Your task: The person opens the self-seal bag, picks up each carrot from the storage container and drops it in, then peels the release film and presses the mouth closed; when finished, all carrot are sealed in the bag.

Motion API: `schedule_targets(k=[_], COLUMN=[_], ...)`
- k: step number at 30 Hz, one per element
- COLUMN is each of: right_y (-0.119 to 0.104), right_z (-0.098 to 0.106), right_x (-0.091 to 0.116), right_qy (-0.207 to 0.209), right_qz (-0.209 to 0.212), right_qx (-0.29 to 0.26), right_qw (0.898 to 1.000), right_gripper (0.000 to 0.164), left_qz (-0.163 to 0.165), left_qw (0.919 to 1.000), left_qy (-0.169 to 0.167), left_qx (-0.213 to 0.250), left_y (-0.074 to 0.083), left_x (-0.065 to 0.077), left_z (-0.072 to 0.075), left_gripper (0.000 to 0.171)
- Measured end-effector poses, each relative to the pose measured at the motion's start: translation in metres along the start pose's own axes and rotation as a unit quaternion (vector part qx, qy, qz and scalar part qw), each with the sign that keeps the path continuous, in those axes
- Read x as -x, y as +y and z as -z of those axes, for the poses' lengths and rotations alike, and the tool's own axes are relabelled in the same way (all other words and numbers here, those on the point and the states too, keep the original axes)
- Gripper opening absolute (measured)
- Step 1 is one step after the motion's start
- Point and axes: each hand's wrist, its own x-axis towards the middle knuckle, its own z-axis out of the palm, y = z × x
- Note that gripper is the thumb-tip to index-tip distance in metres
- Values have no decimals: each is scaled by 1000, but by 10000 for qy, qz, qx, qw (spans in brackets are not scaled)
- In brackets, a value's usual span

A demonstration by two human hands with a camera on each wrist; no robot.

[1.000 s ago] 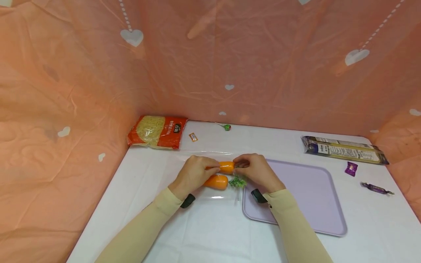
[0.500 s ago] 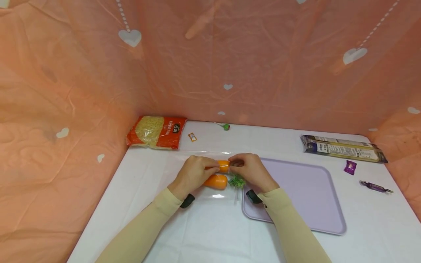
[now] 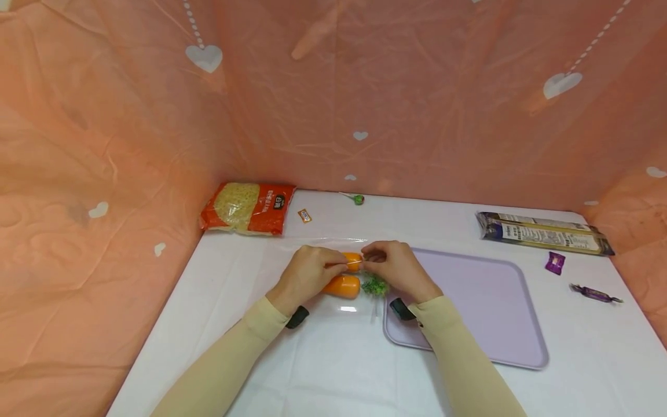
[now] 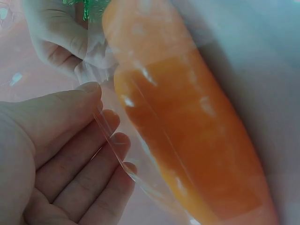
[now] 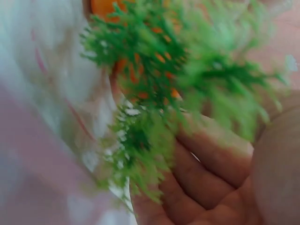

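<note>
Two orange carrots lie side by side in a clear plastic bag (image 3: 347, 309): the near carrot (image 3: 344, 286) and the far carrot (image 3: 354, 262). Leafy green tops (image 3: 375, 285) show at their right end. My left hand (image 3: 304, 277) pinches the bag's edge between thumb and fingers, over the carrots' left part. In the left wrist view the film runs past its fingertips, beside a carrot (image 4: 192, 136). Facing it, my right hand (image 3: 398, 271) pinches the bag near the far carrot's right end. Green leaves (image 5: 145, 61) hide its fingertips in the right wrist view.
A lilac tray (image 3: 479, 307) lies to the right, partly under the right forearm. Along the back are a red pasta bag (image 3: 247, 208), an orange wrapped sweet (image 3: 304, 216), a lollipop (image 3: 358, 199) and a long packet (image 3: 544, 233). Purple sweets (image 3: 555, 263) lie at the right.
My right hand has shifted a little left, closer to the left hand, so less of the far carrot shows between them. The left hand has stayed in place.
</note>
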Motion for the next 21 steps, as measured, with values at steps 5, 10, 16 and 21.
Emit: schedule_targets(k=[5,10,16,21], right_y=[-3,-13,-27,-23], right_z=[10,11,-22,-49], right_x=[25,73,122,139], right_qy=[442,888,241,-462], right_qz=[-113,142,241,-189], right_qx=[173,479,-53,-399], right_qw=[9988,9948,9994,9980], right_gripper=[39,32,20,22], left_qz=[140,263,639,990], left_qw=[9997,9993,9970,9907], left_qy=[-109,-247,-434,-931], left_qx=[140,44,70,50], left_y=[3,4,2,-3], left_x=[1,3,-4,-37], left_z=[-4,-7,3,14], left_gripper=[10,13,20,30])
